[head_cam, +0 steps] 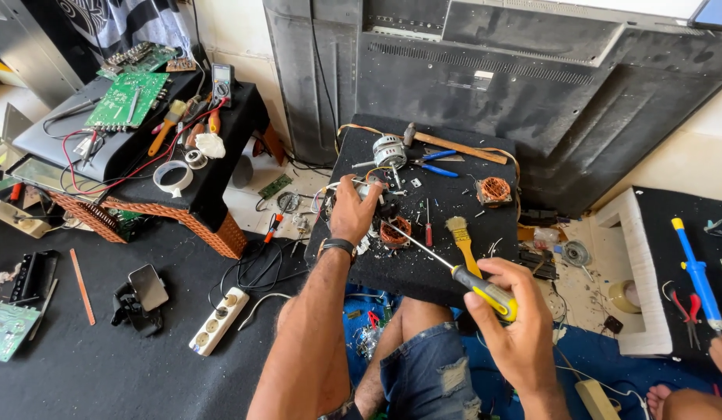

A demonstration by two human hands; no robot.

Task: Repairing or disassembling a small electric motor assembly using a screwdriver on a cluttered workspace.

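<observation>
My left hand [353, 211] grips a small motor part [370, 189] with wires on a black padded board [454, 264]. My right hand [510, 319] holds a yellow-and-black screwdriver [470, 280]; its long shaft points up-left, its tip near an orange copper-wound coil [394, 232] right of my left hand. A silver fan motor [389, 151] with a shaft lies further back on the board.
On the board lie a wooden-handled hammer [454, 145], blue pliers [432, 161], a yellow brush [462, 241], a red screwdriver [428, 231] and another coil [495, 190]. A low table [213, 175] at left bears circuit boards and tools. A power strip [219, 320] lies on the floor. A flat-screen's back panel [532, 85] leans behind.
</observation>
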